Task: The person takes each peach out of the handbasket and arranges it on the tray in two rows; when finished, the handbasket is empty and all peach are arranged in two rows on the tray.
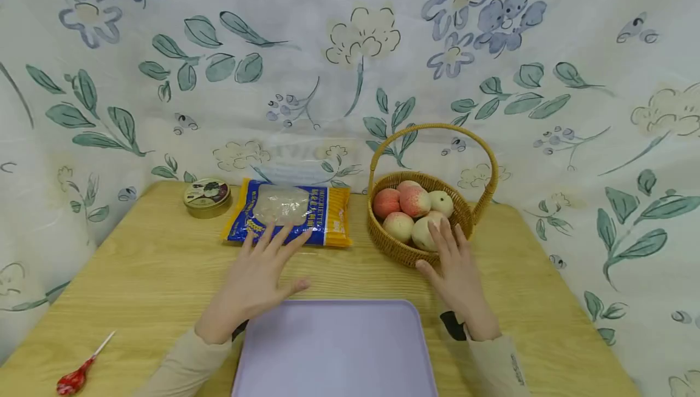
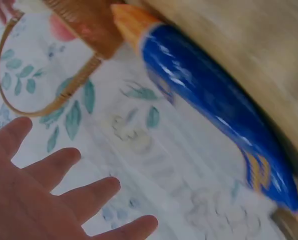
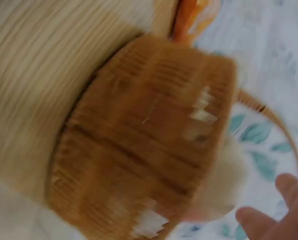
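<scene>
My left hand (image 1: 261, 275) is spread with straight fingers in front of a blue and yellow pasta bag (image 1: 322, 217); its fingertips overlap the bag's lower edge in the head view. In the left wrist view the spread fingers (image 2: 96, 196) hold nothing, and the bag (image 2: 204, 95) lies beyond them. My right hand (image 1: 458, 278), fingers extended, is at the front of a wicker basket (image 1: 396, 253) of peaches (image 1: 414, 201). Its fingertips overlap a pale peach (image 1: 423, 236) in the head view. The right wrist view shows the basket's woven side (image 3: 133, 135) beside two fingertips.
A lilac tray (image 1: 333, 348) lies at the table's front, between the forearms. A round tin (image 1: 208, 198) stands at the back left, beside the bag. A red-wrapped lollipop (image 1: 73, 380) lies front left. The basket's tall handle (image 1: 434, 126) arches up before the floral curtain (image 1: 306, 50).
</scene>
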### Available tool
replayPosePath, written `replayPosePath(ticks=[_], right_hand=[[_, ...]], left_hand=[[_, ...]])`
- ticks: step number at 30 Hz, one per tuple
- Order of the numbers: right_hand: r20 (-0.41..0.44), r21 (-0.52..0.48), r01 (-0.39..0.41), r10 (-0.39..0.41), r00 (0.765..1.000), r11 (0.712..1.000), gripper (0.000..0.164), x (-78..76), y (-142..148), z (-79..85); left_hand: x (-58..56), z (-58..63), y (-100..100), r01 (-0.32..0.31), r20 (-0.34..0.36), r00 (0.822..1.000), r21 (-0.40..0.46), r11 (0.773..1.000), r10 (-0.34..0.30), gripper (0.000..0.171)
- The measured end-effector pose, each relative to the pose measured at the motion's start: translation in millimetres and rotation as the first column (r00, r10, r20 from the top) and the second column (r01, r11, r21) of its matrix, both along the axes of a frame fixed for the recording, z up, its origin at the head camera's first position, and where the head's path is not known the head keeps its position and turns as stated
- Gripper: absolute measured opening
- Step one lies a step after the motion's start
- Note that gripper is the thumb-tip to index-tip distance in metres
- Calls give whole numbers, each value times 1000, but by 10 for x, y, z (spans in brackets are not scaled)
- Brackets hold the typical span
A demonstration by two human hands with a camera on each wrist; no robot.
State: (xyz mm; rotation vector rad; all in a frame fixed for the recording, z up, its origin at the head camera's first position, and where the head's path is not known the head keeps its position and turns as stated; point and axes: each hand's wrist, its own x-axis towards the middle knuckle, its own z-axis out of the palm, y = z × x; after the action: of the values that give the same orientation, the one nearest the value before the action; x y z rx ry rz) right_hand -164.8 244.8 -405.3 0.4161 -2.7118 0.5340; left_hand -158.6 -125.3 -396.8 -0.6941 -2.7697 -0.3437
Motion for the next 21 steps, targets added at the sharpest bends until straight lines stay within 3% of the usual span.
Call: replayPosePath(ticks=[4, 8, 11, 15, 21], right_hand=[[62, -98, 72, -67, 996, 993, 70, -105, 160, -50], [144, -175, 132, -107, 984, 976, 68, -167, 277, -114], [209, -227, 169, -121, 970, 959, 70, -208, 334, -151], [263, -243, 211, -145, 954, 947, 75, -260, 377, -187], [328, -224, 251, -169, 929, 942, 88, -306, 393, -218]], left_hand=[[-233, 179, 345, 87, 50, 994, 138, 987, -94, 79], [-476, 374, 786, 187, 69, 974, 276, 943, -214, 94], [-632, 504, 1118, 224, 107, 955, 353, 908, -277, 106], [-835, 567, 1476, 205, 192, 928, 453, 868, -319, 101], [-1134, 470, 1882, 110, 307, 884, 596, 795, -353, 69]])
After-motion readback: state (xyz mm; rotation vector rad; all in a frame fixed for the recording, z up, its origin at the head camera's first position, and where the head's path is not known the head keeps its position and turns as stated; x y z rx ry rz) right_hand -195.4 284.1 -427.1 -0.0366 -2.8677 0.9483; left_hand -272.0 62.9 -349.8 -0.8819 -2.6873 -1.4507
